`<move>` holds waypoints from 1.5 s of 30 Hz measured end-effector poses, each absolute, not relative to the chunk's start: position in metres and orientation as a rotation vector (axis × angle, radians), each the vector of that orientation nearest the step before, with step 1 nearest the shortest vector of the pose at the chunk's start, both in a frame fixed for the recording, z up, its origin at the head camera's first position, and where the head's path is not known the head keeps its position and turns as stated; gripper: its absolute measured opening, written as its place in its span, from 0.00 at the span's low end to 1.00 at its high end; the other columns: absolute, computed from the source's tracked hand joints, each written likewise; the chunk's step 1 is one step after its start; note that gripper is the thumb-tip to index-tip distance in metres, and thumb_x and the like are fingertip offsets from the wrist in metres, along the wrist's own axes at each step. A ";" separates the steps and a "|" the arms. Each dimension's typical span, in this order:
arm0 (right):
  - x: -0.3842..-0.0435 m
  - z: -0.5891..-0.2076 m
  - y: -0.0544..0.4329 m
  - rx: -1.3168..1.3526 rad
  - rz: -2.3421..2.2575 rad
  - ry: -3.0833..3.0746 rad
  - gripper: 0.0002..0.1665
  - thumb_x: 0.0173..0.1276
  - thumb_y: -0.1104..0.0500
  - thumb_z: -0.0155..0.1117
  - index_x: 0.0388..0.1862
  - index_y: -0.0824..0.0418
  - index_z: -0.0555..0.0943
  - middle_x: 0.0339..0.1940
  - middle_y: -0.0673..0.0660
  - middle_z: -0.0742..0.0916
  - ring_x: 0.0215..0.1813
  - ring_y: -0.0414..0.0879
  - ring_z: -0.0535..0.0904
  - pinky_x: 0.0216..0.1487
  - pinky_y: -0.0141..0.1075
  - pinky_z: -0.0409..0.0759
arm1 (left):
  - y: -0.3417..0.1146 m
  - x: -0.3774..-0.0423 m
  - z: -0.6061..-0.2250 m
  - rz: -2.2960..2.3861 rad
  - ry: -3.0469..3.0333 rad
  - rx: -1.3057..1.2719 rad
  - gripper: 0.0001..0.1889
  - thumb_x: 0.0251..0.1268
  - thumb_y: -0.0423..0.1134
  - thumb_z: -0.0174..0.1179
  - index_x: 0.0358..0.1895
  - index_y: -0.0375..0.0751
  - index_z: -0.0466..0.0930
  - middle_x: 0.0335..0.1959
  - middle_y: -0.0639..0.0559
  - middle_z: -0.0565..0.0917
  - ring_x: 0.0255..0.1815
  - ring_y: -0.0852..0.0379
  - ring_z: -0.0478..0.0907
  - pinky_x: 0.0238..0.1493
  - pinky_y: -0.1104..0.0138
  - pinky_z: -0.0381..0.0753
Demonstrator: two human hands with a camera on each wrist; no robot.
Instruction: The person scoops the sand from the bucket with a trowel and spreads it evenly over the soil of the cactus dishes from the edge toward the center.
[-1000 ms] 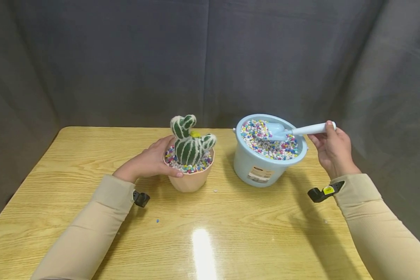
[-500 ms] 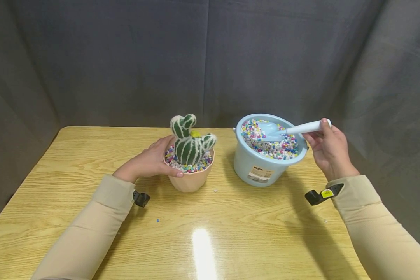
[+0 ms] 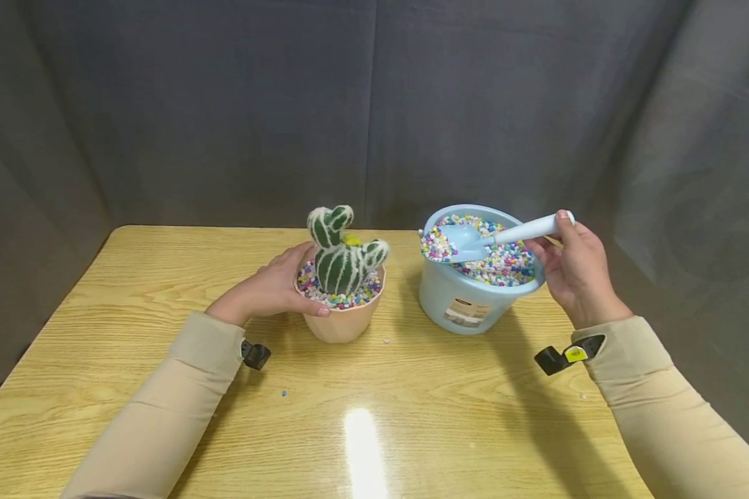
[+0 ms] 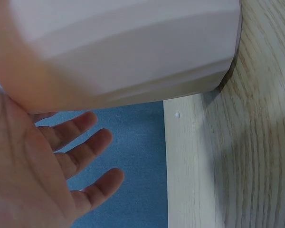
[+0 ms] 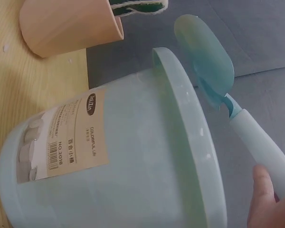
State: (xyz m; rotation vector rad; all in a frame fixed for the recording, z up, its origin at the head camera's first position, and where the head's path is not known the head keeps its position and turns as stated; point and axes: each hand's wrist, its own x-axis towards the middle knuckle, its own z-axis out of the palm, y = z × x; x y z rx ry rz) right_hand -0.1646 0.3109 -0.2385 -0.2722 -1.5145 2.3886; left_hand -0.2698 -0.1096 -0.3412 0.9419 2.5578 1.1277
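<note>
A peach flowerpot point(image 3: 343, 326) holds a knitted-looking green cactus point(image 3: 337, 272) set in multicoloured pebbles. From its left side my left hand point(image 3: 265, 291) holds the pot's rim, thumb on the near side; in the left wrist view the other fingers reach out loosely below the pot wall point(image 4: 133, 57). My right hand point(image 3: 582, 281) grips the white handle of a light blue trowel point(image 3: 465, 239) between thumb and fingers. The trowel carries pebbles at its tip, over the left rim of a pale blue bucket point(image 3: 433, 294). In the right wrist view its blade point(image 5: 204, 52) is raised above the bucket rim.
Multicoloured pebbles point(image 3: 505, 267) fill much of the bucket. A blue pebble point(image 3: 283, 393) and a pale pebble point(image 3: 386, 340) lie loose on the wooden table point(image 3: 449, 430). Behind the table hangs a dark grey curtain point(image 3: 237, 118).
My right hand has moved left with the loaded trowel, bringing its blade from over the middle of the bucket to the left rim. The left hand and flowerpot have stayed in place.
</note>
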 end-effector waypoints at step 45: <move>-0.168 -0.245 0.260 -0.166 2.337 -1.775 0.14 0.82 0.54 0.54 0.55 0.64 0.72 0.50 0.59 0.77 0.43 0.43 0.81 0.51 0.31 0.84 | -0.109 -0.268 -0.341 1.059 2.599 0.927 0.66 0.49 0.61 0.76 0.84 0.37 0.43 0.83 0.37 0.50 0.81 0.33 0.47 0.73 0.31 0.47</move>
